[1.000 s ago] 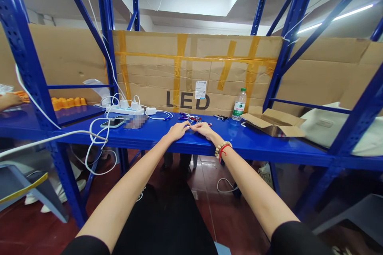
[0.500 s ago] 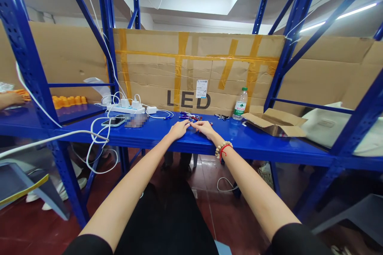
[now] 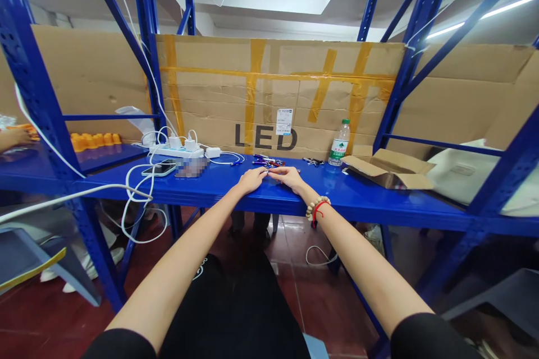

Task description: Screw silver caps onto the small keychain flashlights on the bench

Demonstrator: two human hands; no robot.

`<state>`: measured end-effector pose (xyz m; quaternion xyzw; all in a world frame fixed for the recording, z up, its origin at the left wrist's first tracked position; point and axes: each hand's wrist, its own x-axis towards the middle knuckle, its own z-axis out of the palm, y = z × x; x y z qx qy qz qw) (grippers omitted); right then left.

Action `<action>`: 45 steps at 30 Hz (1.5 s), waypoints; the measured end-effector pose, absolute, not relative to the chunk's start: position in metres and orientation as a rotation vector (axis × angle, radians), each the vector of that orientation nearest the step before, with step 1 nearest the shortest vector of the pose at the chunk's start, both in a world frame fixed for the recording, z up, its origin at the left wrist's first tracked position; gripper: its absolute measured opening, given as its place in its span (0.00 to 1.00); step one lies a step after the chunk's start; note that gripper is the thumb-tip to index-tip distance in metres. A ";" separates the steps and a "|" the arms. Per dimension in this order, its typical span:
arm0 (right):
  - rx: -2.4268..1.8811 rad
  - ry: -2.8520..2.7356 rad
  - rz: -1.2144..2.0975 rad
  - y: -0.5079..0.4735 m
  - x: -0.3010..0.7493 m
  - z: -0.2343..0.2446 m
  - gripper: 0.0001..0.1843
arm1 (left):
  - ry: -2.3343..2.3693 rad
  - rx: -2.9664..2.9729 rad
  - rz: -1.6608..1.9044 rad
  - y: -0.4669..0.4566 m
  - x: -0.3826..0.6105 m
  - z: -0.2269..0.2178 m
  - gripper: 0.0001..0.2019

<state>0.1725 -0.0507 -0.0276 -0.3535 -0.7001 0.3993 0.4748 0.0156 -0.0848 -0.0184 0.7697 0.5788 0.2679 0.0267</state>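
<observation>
left hand (image 3: 251, 179): lying palm-down on the shelf (image 3: 219, 189), fingers close together, tips meeting the other hand's; way too small to tell if it's pinching anything
right hand (image 3: 289, 178): doing the same, palm-down and pointing left, with a bracelet (image 3: 316, 207) sitting on the wrist
parts (image 3: 269, 162): a little red-and-blue pile sitting just behind the fingertips, in front of the cardboard (image 3: 273, 95)
right side: a bottle (image 3: 339, 143) and an open box (image 3: 389, 168) sitting near
left side: a power strip (image 3: 177, 151), a phone (image 3: 159, 169) and cables (image 3: 135, 193) hanging off the edge
risk: I'm guessing a sloppy finger sweep could be sending tiny parts rolling off the front edge, since that shelf's looking slick. Snagging the cables could be dragging the phone down too.
</observation>
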 end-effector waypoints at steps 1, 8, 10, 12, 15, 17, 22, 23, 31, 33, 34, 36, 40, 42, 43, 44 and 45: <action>-0.863 -1.710 0.982 -0.051 0.172 -0.028 0.24 | 1.788 2.381 0.826 -0.085 0.016 -0.018 0.14; -0.852 -1.700 1.002 -0.051 0.173 -0.029 0.22 | 1.799 2.405 0.825 -0.082 0.016 -0.021 0.14; -0.846 -1.698 1.002 -0.050 0.173 -0.029 0.22 | 1.801 2.414 0.824 -0.082 0.016 -0.021 0.14; -0.841 -1.697 1.003 -0.050 0.172 -0.029 0.22 | 1.800 2.423 0.822 -0.083 0.017 -0.021 0.14; -0.835 -1.695 1.005 -0.049 0.172 -0.029 0.22 | 1.801 2.433 0.819 -0.083 0.017 -0.020 0.15; -0.835 -1.693 1.008 -0.049 0.172 -0.029 0.21 | 1.800 2.437 0.819 -0.082 0.017 -0.020 0.15; -0.849 -1.694 1.008 -0.050 0.173 -0.029 0.19 | 1.765 2.446 0.834 -0.081 0.015 -0.022 0.15; -0.852 -1.696 1.005 -0.050 0.173 -0.029 0.19 | 1.746 2.451 0.837 -0.081 0.015 -0.022 0.14; -0.857 -1.707 0.983 -0.052 0.175 -0.027 0.21 | 1.580 2.478 0.874 -0.077 0.012 -0.025 0.13; -0.856 -1.717 0.980 -0.053 0.174 -0.027 0.21 | 1.559 2.470 0.891 -0.076 0.012 -0.025 0.13; -0.857 -1.722 0.979 -0.052 0.174 -0.027 0.22 | 1.550 2.464 0.898 -0.076 0.011 -0.024 0.13; -0.859 -1.732 0.979 -0.052 0.174 -0.027 0.21 | 1.532 2.451 0.912 -0.076 0.011 -0.024 0.13; -0.869 -1.745 0.981 -0.050 0.173 -0.028 0.21 | 1.490 2.434 0.930 -0.078 0.009 -0.023 0.14; -0.875 -1.744 0.982 -0.049 0.173 -0.028 0.20 | 1.479 2.428 0.933 -0.078 0.009 -0.023 0.14; -0.878 -1.742 0.983 -0.048 0.173 -0.028 0.20 | 1.477 2.426 0.931 -0.079 0.009 -0.023 0.14; -0.879 -1.741 0.986 -0.048 0.173 -0.029 0.20 | 1.478 2.424 0.927 -0.079 0.009 -0.023 0.14; -0.879 -1.741 0.989 -0.048 0.173 -0.029 0.20 | 1.480 2.422 0.922 -0.079 0.009 -0.023 0.14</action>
